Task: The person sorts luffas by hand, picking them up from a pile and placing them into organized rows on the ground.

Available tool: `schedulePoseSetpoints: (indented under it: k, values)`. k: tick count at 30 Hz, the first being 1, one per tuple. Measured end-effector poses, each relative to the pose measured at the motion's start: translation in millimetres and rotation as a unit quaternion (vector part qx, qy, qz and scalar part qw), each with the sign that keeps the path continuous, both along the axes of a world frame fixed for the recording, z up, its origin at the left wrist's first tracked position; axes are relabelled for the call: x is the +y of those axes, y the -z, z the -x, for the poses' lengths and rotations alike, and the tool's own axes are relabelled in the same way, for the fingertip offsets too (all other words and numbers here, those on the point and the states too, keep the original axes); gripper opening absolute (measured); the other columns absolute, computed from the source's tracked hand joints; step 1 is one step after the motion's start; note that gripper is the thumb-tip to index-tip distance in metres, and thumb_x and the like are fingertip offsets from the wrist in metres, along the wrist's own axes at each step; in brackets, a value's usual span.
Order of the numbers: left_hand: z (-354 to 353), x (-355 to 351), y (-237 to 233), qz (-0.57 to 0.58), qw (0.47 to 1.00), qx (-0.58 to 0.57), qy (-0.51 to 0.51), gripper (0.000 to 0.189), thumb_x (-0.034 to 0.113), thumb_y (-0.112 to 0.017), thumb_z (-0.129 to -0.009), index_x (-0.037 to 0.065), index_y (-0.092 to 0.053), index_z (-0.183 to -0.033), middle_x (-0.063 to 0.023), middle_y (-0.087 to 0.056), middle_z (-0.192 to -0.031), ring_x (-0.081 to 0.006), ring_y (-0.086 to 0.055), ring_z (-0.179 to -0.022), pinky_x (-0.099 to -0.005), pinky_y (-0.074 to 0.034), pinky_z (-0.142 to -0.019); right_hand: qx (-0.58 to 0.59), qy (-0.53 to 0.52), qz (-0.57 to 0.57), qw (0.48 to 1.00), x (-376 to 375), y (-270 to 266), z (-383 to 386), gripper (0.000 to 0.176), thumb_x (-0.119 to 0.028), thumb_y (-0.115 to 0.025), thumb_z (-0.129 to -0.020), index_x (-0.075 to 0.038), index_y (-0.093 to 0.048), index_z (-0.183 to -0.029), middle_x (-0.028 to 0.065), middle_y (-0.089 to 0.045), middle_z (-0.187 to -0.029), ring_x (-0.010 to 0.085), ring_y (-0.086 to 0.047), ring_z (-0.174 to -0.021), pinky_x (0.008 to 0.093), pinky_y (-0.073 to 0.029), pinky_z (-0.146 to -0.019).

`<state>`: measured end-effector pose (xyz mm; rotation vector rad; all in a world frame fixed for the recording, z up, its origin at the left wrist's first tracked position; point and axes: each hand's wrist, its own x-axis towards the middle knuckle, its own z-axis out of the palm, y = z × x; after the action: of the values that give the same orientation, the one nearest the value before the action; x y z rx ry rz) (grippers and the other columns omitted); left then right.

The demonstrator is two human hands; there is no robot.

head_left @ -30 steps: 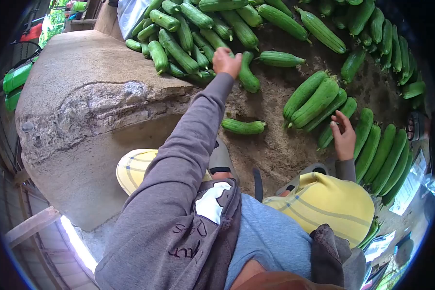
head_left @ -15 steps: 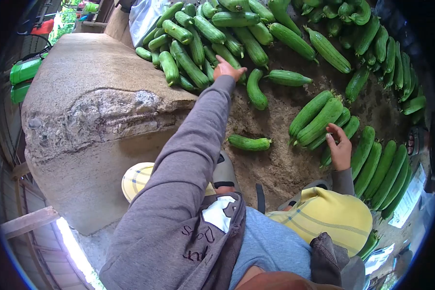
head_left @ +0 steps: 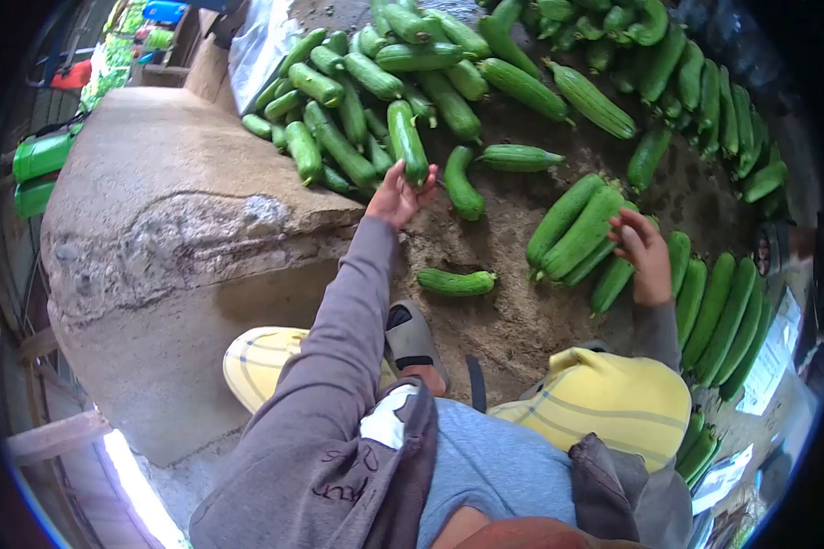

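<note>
My left hand point(head_left: 396, 199) is closed around the lower end of a green luffa gourd point(head_left: 406, 137), which points up and away at the front of a heap of similar luffas point(head_left: 339, 137). My right hand point(head_left: 644, 254) hovers by a small row of luffas point(head_left: 581, 233), fingers loosely bent and apart with nothing in them. Between the hands, a single short luffa point(head_left: 456, 282) lies on the ground. A curved luffa point(head_left: 464, 186) and a straight one point(head_left: 522, 158) rest just right of the held gourd.
A broken-edged concrete block point(head_left: 192, 229) stands on my left. More luffas are lined up at the right point(head_left: 723, 320) and piled at the far right point(head_left: 696, 82). Printed sheets point(head_left: 769, 366) lie beyond the right row. Another person's sandaled foot point(head_left: 767, 249) shows at the right edge.
My left hand has drawn back toward me from the heap, bringing a luffa with it. My right hand stays over the small row, its fingers a little more bent. The view has shifted slightly.
</note>
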<state>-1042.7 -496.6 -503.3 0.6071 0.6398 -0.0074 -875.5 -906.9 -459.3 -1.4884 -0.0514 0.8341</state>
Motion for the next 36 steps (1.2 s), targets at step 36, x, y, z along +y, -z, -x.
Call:
schedulePoseSetpoints:
  k: [36]
  values:
    - [-142, 8, 26, -0.648, 0.650, 0.387, 0.090, 0.065, 0.048, -0.072, -0.068, -0.003, -0.055, -0.106, -0.0144, -0.060, -0.106, -0.0275, -0.060, -0.093, -0.0348, -0.047, -0.080, -0.285, 0.049, 0.248, 0.925, -65, 33, 27, 0.033, -0.010, -0.062, -0.080, -0.001, -0.056, -0.112, 0.0088, -0.057, -0.101, 0.0147, -0.056, -0.075, 0.0267, -0.046, -0.069]
